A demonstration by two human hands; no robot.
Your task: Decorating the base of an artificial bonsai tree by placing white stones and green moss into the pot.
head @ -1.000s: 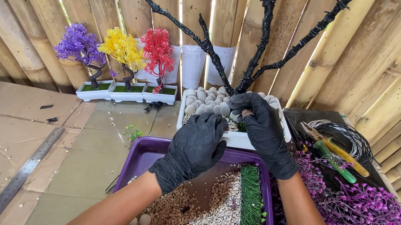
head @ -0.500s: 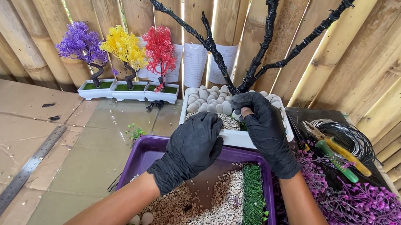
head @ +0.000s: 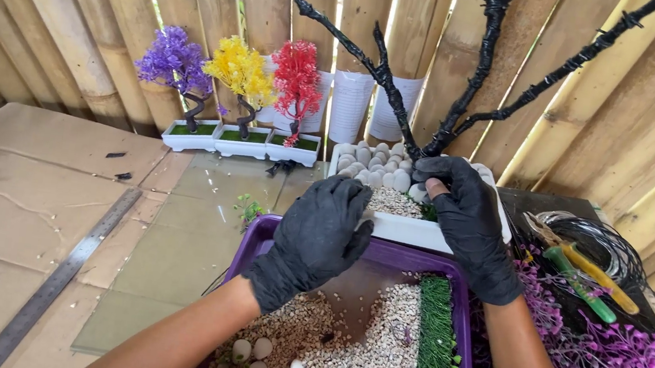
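Black-gloved, two hands were seen: left hand (head: 321, 226) curled, contents hidden; right hand (head: 463, 216) pinching one white pebble (head: 418, 193) over the white planter (head: 412, 231).

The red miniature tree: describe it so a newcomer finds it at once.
Look to the bamboo wall at the back left, where three small trees stand in white trays. The red miniature tree is the rightmost, beside the yellow tree, nearest the big black bare tree.
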